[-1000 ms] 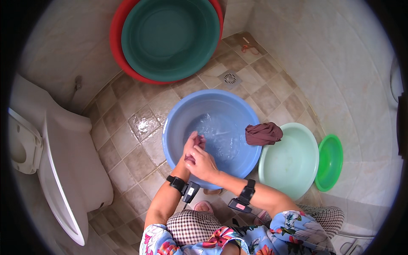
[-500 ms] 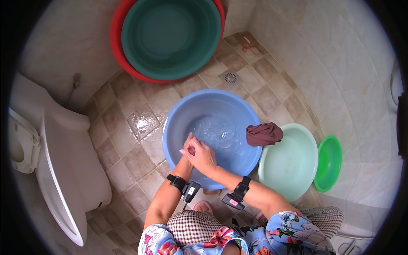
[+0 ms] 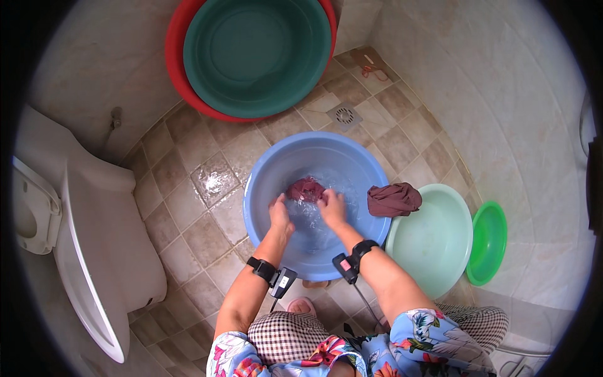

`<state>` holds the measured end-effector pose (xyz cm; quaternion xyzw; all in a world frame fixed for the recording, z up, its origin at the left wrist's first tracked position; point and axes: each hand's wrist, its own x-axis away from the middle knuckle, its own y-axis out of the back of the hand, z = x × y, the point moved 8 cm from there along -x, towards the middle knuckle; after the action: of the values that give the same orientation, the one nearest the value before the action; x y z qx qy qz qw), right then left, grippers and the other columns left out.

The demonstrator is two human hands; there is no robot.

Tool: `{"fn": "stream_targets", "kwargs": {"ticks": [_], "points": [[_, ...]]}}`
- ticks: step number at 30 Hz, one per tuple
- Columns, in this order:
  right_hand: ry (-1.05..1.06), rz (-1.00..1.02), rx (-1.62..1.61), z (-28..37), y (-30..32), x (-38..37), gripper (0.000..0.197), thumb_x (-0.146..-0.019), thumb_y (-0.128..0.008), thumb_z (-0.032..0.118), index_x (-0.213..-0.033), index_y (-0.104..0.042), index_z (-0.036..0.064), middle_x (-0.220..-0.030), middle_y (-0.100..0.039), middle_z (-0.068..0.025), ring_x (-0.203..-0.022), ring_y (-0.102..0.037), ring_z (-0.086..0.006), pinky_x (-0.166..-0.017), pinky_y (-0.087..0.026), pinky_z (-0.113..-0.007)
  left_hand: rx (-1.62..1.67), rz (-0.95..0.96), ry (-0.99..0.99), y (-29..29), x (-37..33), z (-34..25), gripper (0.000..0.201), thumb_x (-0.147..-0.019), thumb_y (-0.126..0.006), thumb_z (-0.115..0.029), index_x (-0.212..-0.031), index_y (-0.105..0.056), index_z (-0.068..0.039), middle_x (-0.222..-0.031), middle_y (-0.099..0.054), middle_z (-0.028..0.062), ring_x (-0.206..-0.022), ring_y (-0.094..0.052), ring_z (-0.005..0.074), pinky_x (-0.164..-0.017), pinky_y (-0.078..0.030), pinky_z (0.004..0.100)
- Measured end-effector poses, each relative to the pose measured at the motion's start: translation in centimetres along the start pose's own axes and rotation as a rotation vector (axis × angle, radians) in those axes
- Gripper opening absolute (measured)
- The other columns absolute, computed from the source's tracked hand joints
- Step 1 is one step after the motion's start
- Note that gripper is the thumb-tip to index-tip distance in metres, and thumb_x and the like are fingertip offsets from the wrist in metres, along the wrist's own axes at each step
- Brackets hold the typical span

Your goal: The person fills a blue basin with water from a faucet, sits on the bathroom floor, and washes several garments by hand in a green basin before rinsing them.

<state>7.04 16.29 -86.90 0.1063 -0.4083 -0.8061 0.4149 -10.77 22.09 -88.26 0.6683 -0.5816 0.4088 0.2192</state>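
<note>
A wet maroon cloth [image 3: 304, 189] lies spread in the shallow water of a blue basin [image 3: 271, 164]. Its exact kind of garment does not show. At the cloth's right end, the fingers of my right hand [image 3: 333, 210] are closed on its edge. My left hand [image 3: 280, 214] is just off the left end, fingers loosely apart and holding nothing. Both hands are inside the basin's near half. A second, bunched maroon cloth [image 3: 393, 200] hangs over the basin's right rim, where it meets a pale green basin.
The pale green basin [image 3: 463, 242] touches the blue one on the right, with a bright green basin [image 3: 496, 245] beyond it. Nested dark green [image 3: 217, 100] and red basins [image 3: 176, 66] stand far off. A toilet [image 3: 119, 251] is left; a floor drain [image 3: 344, 115] lies ahead.
My hands were pressed together around a balled maroon cloth at the basin's left. They have parted, the right moving right, and the cloth now lies opened out in the water.
</note>
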Motion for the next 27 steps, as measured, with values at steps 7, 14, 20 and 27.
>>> {"fn": "stream_targets", "kwargs": {"ticks": [7,14,20,27], "points": [[-0.15,0.125,0.084,-1.7,-0.4,-0.1,0.026,-0.074,-0.062,0.015,-0.1,-0.059,0.0135,-0.099,-0.057,-0.0161,-0.09,-0.057,-0.0356,-0.078,-0.047,-0.043,-0.146,0.09,0.193,-0.4,0.9,1.4,0.052,-0.091,-0.038,-0.032,-0.14,-0.031,-0.016,-0.148,-0.018,0.0156,-0.136,-0.012,0.0384,-0.101,-0.007,0.0684],[-0.127,0.426,-0.207,-2.0,-3.4,0.3,0.036,-0.07,-0.066,0.013,-0.105,-0.059,0.0111,-0.102,-0.051,-0.0193,-0.089,-0.056,-0.0339,-0.082,-0.046,-0.039,-0.109,0.253,0.328,-1.6,1.4,2.1,0.049,-0.092,-0.035,-0.03,-0.138,-0.033,-0.014,-0.149,-0.013,0.0169,-0.135,-0.012,0.0416,-0.099,-0.005,0.0705],[-0.261,0.199,-0.454,-2.7,-3.1,1.4,0.03,-0.07,-0.064,0.01,-0.099,-0.058,0.0048,-0.091,-0.058,-0.0126,-0.085,-0.059,-0.0248,-0.078,-0.048,-0.033,-0.147,0.126,0.395,-3.1,3.2,2.2,0.041,-0.094,-0.034,-0.032,-0.126,-0.043,-0.009,-0.139,-0.033,0.0186,-0.13,-0.029,0.0383,-0.103,-0.019,0.0635],[0.272,0.26,-0.51,12.0,3.7,7.7,0.021,-0.072,-0.068,0.019,-0.078,-0.056,0.0031,-0.084,-0.053,-0.0144,-0.076,-0.057,-0.0284,-0.067,-0.048,-0.037,0.116,0.524,0.371,-3.1,0.3,2.9,0.018,-0.093,-0.047,-0.024,-0.1,-0.054,-0.009,-0.072,-0.05,0.0053,-0.067,-0.057,0.0195,-0.054,-0.049,0.0339]]}}
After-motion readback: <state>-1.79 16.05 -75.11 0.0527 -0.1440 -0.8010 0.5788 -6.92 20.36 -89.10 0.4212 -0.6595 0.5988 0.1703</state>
